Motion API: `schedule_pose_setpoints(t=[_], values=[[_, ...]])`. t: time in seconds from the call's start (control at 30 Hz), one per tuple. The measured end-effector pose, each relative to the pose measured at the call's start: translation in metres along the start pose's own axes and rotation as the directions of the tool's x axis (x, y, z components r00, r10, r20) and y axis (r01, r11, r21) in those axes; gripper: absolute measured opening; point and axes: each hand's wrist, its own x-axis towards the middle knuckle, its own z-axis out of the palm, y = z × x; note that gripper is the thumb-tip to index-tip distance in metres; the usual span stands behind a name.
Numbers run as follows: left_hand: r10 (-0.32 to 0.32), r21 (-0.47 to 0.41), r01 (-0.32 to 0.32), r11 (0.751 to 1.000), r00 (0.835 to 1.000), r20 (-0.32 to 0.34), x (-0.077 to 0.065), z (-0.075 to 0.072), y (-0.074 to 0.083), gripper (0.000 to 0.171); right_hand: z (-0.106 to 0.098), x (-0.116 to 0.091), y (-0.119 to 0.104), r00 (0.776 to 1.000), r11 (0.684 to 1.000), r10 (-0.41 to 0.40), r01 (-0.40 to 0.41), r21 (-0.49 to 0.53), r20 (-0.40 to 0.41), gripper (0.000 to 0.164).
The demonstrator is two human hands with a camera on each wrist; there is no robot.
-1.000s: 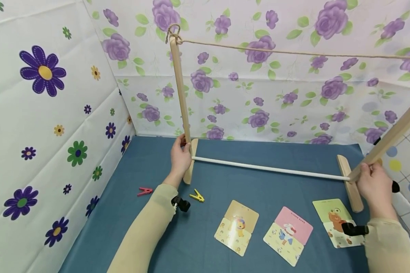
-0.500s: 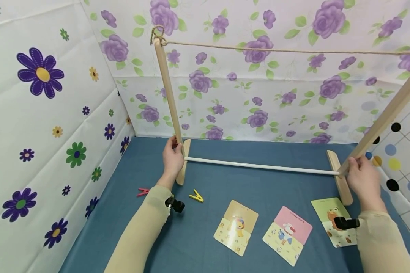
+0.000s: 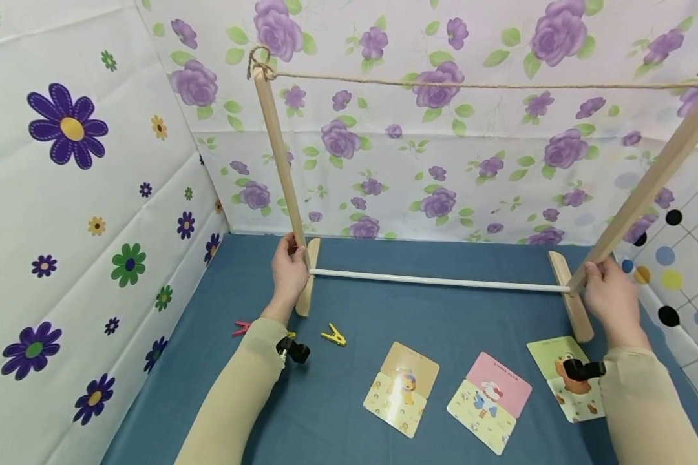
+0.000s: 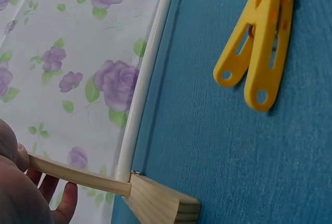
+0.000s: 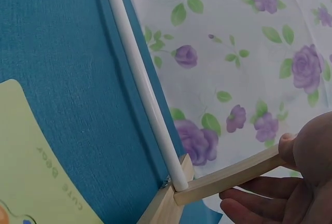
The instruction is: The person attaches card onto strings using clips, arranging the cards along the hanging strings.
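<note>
A wooden rack stands on the blue table: two posts on wooden feet, a white rod low between them and a twine line tied across the tops. My left hand grips the left post near its bottom, thumb and fingers on either side of the wood. On the other side, my right hand holds the right post just above its foot. Both wrist views show the rod's end meeting the post and foot beside the fingers. The left foot rests on the cloth.
Three cards lie in front: a tan one, a pink one and a green one, partly behind the right wrist camera. A yellow clothespin and a red clothespin lie near the left forearm. Flowered cloth hangs behind.
Both hands have shifted the rack to the left, the right end also slightly back. The right post's top has come into view. Cards and yellow clothespin stay put.
</note>
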Motion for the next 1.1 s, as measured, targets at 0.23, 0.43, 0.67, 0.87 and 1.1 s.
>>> schedule_pose_setpoints(t=[0.23,0.43,0.67,0.87,1.1], values=[[-0.002,-0.007,0.001,1.0,1.0,-0.019,0.002,-0.007,-0.001,0.037,0.003,0.004,-0.008,0.999,1.0,0.014,-0.015,0.005,0.04,0.066],[-0.004,0.0,0.004,1.0,1.0,-0.014,0.004,-0.014,-0.002,0.039,0.007,0.006,-0.014,0.999,1.0,0.009,-0.009,-0.003,0.049,0.067],[-0.002,0.024,0.002,1.0,1.0,-0.031,0.008,-0.022,-0.004,0.039,0.012,0.012,-0.021,0.998,0.999,-0.031,0.032,-0.016,0.05,0.066],[-0.014,0.014,0.014,1.0,0.999,-0.033,0.009,-0.027,-0.005,0.039,0.017,0.015,-0.026,0.998,0.999,-0.036,0.037,-0.017,0.053,0.066],[-0.007,0.023,0.008,1.0,1.0,-0.024,0.01,-0.034,-0.007,0.04,0.022,0.013,-0.03,0.998,0.999,-0.037,0.038,-0.017,0.059,0.066]])
